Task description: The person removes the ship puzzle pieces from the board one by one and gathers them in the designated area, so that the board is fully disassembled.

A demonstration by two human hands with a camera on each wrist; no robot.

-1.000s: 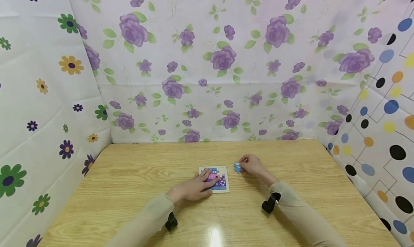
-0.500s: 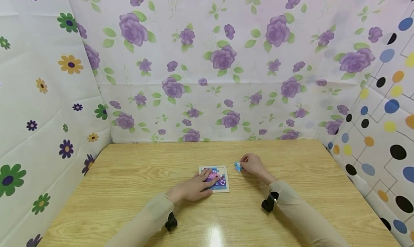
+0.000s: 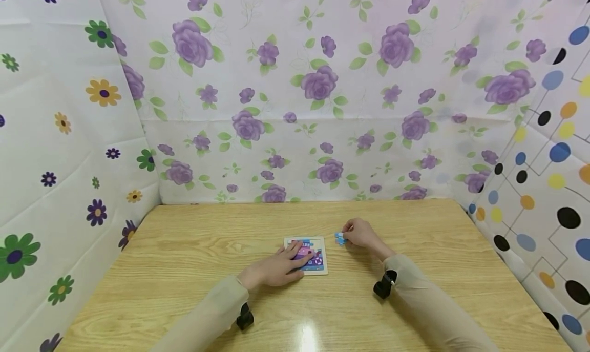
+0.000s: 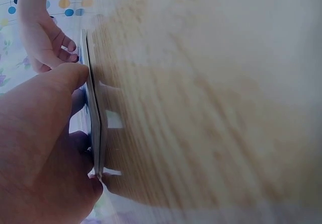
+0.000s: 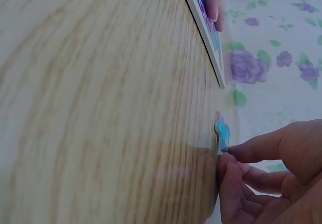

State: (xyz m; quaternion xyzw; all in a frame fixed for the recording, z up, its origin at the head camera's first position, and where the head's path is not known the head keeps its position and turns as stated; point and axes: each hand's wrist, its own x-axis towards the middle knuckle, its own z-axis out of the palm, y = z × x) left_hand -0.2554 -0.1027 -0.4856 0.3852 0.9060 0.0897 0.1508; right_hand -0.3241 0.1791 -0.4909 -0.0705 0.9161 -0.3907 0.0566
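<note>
A jigsaw puzzle board (image 3: 318, 273) with a white border and a pink, purple and blue picture lies on the table. My left hand (image 3: 278, 269) rests across its left part with straight, spread fingers, covering some of the picture. In the left wrist view the thumb sits at the edge of the board (image 4: 94, 108). To the right of the board, my right hand (image 3: 360, 234) pinches a light-blue puzzle piece (image 3: 340, 239) between thumb and fingers. Seen from the right wrist, the piece (image 5: 223, 132) is close over the wood, apart from the board.
The wooden table (image 3: 207, 239) extends around both hands. A flowered cloth (image 3: 295, 152) hangs along its back edge, with a daisy-print cloth (image 3: 74, 188) at the left and a dotted cloth (image 3: 534, 188) at the right. Both wrists carry black cameras.
The right hand with the puzzle piece has shifted very slightly right, and the piece's tilt has changed a little. The left hand stays on the board.
</note>
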